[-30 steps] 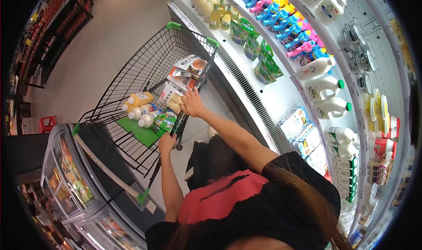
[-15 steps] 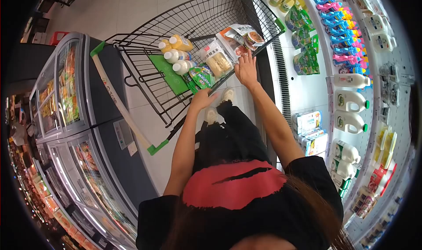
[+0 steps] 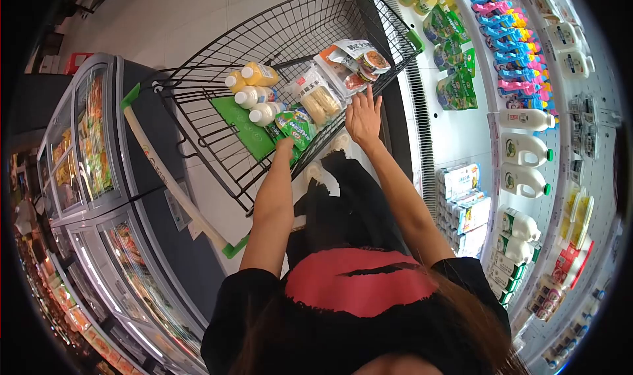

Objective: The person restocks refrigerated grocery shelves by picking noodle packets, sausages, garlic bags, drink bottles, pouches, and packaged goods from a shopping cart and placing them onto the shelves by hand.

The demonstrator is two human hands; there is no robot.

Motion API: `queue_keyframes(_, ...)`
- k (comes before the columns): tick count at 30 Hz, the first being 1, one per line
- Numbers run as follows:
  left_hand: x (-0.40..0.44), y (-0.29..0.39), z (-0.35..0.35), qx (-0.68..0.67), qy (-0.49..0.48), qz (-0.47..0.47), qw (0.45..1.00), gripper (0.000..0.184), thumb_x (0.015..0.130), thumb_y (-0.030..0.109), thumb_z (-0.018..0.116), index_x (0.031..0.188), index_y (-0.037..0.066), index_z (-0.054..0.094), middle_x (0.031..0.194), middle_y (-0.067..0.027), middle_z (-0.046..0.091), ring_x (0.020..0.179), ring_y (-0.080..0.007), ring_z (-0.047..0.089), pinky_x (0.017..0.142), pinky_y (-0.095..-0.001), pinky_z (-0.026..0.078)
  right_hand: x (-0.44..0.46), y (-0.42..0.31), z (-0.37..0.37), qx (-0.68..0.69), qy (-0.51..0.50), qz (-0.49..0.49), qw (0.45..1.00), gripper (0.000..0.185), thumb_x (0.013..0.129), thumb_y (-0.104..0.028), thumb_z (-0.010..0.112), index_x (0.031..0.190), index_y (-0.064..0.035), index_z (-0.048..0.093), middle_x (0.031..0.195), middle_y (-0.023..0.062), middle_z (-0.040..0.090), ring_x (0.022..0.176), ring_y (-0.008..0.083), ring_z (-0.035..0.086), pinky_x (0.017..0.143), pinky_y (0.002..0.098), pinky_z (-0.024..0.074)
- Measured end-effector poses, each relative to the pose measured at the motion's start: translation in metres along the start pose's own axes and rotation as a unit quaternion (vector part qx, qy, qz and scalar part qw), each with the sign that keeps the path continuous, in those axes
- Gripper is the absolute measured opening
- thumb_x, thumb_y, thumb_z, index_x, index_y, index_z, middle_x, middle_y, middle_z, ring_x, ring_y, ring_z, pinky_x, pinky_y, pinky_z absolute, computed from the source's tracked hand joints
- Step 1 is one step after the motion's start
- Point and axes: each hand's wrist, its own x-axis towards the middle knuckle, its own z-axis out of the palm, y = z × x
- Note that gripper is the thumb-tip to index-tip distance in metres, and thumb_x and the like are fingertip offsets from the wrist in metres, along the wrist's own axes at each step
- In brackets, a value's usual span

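My left hand (image 3: 284, 147) reaches over the near side of the black wire shopping cart (image 3: 231, 185). It is at the lower edge of a green printed pouch (image 3: 297, 125); its fingers are mostly hidden, so I cannot tell whether they grip the pouch. My right hand (image 3: 363, 119) lies open, fingers stretched, at the cart's near rim beside a clear pack of pale yellow food (image 3: 322, 103). Further in are a food pack with a red and orange front (image 3: 356, 65), two yellow-filled bottles (image 3: 258, 74) and two white bottles (image 3: 265, 113) by a green panel (image 3: 241, 127).
A glass-door freezer (image 3: 92, 137) stands to the left, close to the cart's handle (image 3: 173, 184). Along the right runs a refrigerated shelf with green pouches (image 3: 457, 90), white milk jugs (image 3: 525, 149) and blue and pink pouches (image 3: 517, 48). My feet are beside the cart.
The cart has shifted slightly left in view. My left hand has moved from the cart's rim in to the green pouch. My right hand's fingers have straightened and drawn back from the food packs.
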Motion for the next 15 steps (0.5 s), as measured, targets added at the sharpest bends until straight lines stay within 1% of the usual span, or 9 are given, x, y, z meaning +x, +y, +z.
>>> queue_keyframes(4, 0.042, 0.011, -0.003, 0.006, -0.016, 0.034, 0.999, 0.039, 0.085, 0.009, 0.061, 0.122, -0.002, 0.053, 0.117, -0.0186, 0.057, 0.100, -0.0312, 0.060, 0.081, -0.0444, 0.052, 0.022, 0.004, -0.001, 0.017, 0.005, -0.013, 1.000, 0.032, 0.094, -0.022, 0.044, 0.112, 0.0011, 0.056, 0.125, 0.0163, 0.056, 0.141, 0.0353, 0.030, 0.114, 0.0621, 0.0177)
queue_keyframes(6, 0.066, 0.007, 0.004, 0.039, -0.027, 0.049, 0.998, 0.037, 0.085, 0.012, 0.062, 0.119, -0.001, 0.055, 0.109, -0.0169, 0.060, 0.095, -0.0290, 0.063, 0.078, -0.0408, 0.054, 0.032, 0.007, -0.005, 0.006, -0.037, -0.034, 0.999, 0.032, 0.094, -0.022, 0.045, 0.111, 0.0010, 0.057, 0.121, 0.0166, 0.057, 0.141, 0.0355, 0.031, 0.113, 0.0630, 0.0179)
queue_keyframes(7, 0.062, 0.010, 0.012, 0.033, -0.010, 0.048, 0.998, 0.035, 0.085, 0.013, 0.065, 0.116, 0.000, 0.057, 0.104, -0.0164, 0.063, 0.089, -0.0294, 0.065, 0.075, -0.0407, 0.056, 0.038, 0.010, -0.004, 0.008, -0.028, -0.044, 0.999, 0.032, 0.093, -0.023, 0.045, 0.110, 0.0015, 0.058, 0.118, 0.0177, 0.057, 0.140, 0.0363, 0.033, 0.113, 0.0626, 0.0181)
queue_keyframes(8, 0.058, 0.013, 0.018, 0.028, -0.010, 0.047, 0.998, 0.035, 0.085, 0.013, 0.065, 0.116, 0.000, 0.057, 0.104, -0.0164, 0.063, 0.089, -0.0294, 0.065, 0.075, -0.0407, 0.056, 0.043, 0.014, -0.003, 0.008, -0.029, -0.049, 0.998, 0.032, 0.093, -0.023, 0.045, 0.110, 0.0015, 0.058, 0.118, 0.0177, 0.057, 0.140, 0.0363, 0.033, 0.113, 0.0626, 0.0181)
queue_keyframes(10, 0.064, 0.030, 0.029, 0.057, 0.016, 0.054, 0.997, 0.036, 0.084, 0.015, 0.068, 0.115, -0.001, 0.058, 0.104, -0.0171, 0.064, 0.082, -0.0303, 0.067, 0.070, -0.0395, 0.057, 0.065, 0.020, -0.002, 0.001, -0.069, -0.053, 0.996, 0.032, 0.093, -0.023, 0.045, 0.109, 0.0021, 0.058, 0.118, 0.0188, 0.057, 0.139, 0.0371, 0.034, 0.113, 0.0618, 0.0182)
queue_keyframes(11, 0.065, 0.033, 0.036, 0.038, 0.052, 0.037, 0.997, 0.033, 0.082, 0.014, 0.070, 0.110, -0.002, 0.062, 0.099, -0.0152, 0.065, 0.077, -0.0278, 0.067, 0.067, -0.0366, 0.057, 0.072, 0.023, -0.001, 0.008, -0.054, -0.070, 0.996, 0.032, 0.093, -0.023, 0.048, 0.107, 0.0032, 0.060, 0.115, 0.0187, 0.059, 0.135, 0.0398, 0.039, 0.114, 0.0598, 0.0186)
queue_keyframes(12, 0.063, 0.039, 0.042, 0.039, 0.054, 0.033, 0.997, 0.033, 0.082, 0.014, 0.070, 0.110, -0.002, 0.062, 0.099, -0.0152, 0.065, 0.077, -0.0278, 0.067, 0.067, -0.0366, 0.057, 0.080, 0.027, -0.001, 0.009, -0.059, -0.069, 0.996, 0.032, 0.093, -0.023, 0.048, 0.107, 0.0032, 0.060, 0.115, 0.0187, 0.059, 0.135, 0.0398, 0.039, 0.114, 0.0598, 0.0186)
queue_keyframes(14, 0.060, 0.047, 0.053, 0.149, 0.077, 0.134, 0.977, 0.020, 0.083, 0.013, 0.066, 0.093, -0.005, 0.066, 0.092, -0.0181, 0.068, 0.076, -0.0275, 0.067, 0.060, -0.0412, 0.051, 0.097, 0.032, -0.001, 0.011, -0.137, -0.099, 0.986, 0.032, 0.092, -0.023, 0.047, 0.104, 0.0041, 0.060, 0.108, 0.0244, 0.060, 0.134, 0.0413, 0.038, 0.115, 0.0578, 0.0191)
queue_keyframes(15, 0.048, 0.054, 0.057, 0.157, 0.074, 0.189, 0.967, 0.021, 0.083, 0.016, 0.067, 0.091, -0.003, 0.067, 0.091, -0.0163, 0.069, 0.081, -0.0268, 0.067, 0.068, -0.0413, 0.051, 0.107, 0.035, 0.005, -0.008, -0.144, -0.140, 0.980, 0.029, 0.090, -0.020, 0.049, 0.100, 0.0039, 0.062, 0.101, 0.0246, 0.063, 0.123, 0.0424, 0.050, 0.114, 0.0567, 0.0226)
